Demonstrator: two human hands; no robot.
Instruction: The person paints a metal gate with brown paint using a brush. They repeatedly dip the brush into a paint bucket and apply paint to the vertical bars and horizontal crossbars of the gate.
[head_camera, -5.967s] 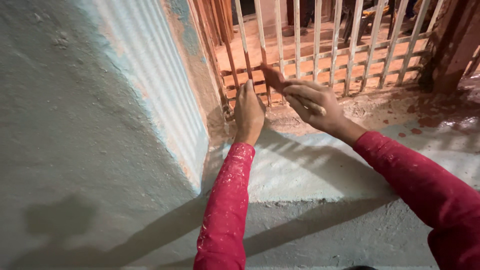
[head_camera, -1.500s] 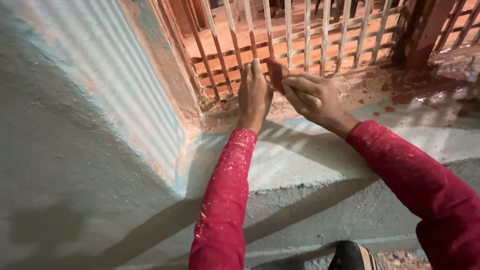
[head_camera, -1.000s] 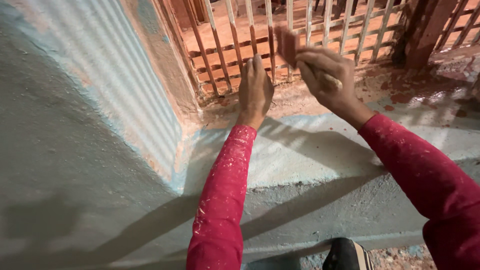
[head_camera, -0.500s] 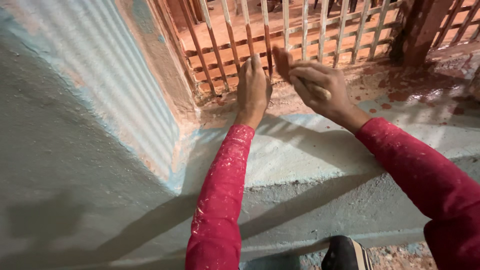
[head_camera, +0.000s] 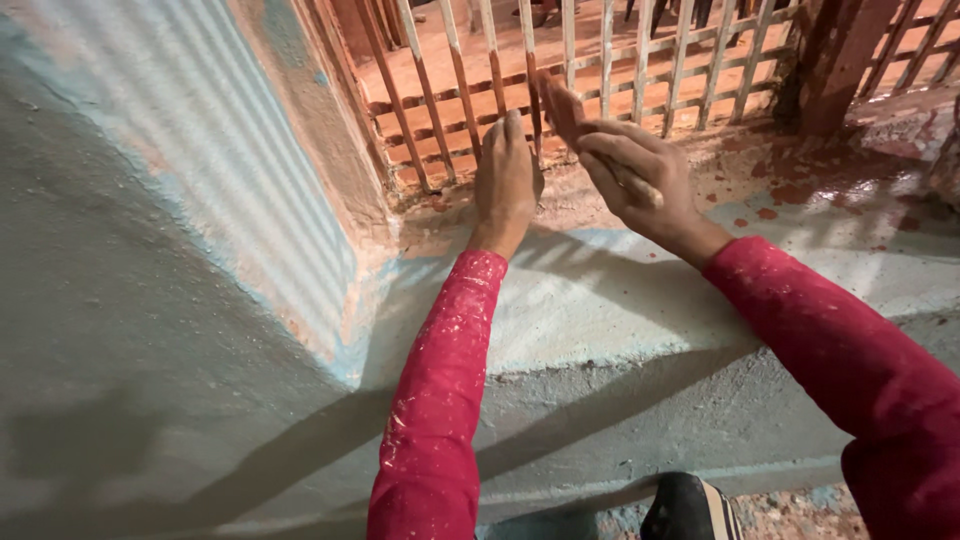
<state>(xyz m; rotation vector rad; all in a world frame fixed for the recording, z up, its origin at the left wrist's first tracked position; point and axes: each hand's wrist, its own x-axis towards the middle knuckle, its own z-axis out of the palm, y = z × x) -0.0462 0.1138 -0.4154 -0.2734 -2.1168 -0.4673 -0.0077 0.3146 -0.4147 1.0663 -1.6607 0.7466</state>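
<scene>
Your right hand (head_camera: 640, 180) is wrapped around the handle of a paintbrush (head_camera: 570, 115), fingers curled tight over it, so the reddish bristle end reaches up to a bar of the metal grille (head_camera: 640, 60) while your wrist stays clear of the wet surface. Your left hand (head_camera: 505, 180) holds nothing; it lies flat and unclenched, palm down on the ledge (head_camera: 600, 290) at the foot of the bars, fingertips touching the grille's lower rail, which looks like a brace that steadies your reach forward. The brush sits between your two hands, just right of the left fingertips. Its long axis runs on a slant from lower right, where the pale handle shows in your palm, to upper left, bristles pointing away from you toward the bars. Red drips spot the ledge to the right, near the rusty post (head_camera: 835, 60). Your shoe (head_camera: 690, 510) shows below
</scene>
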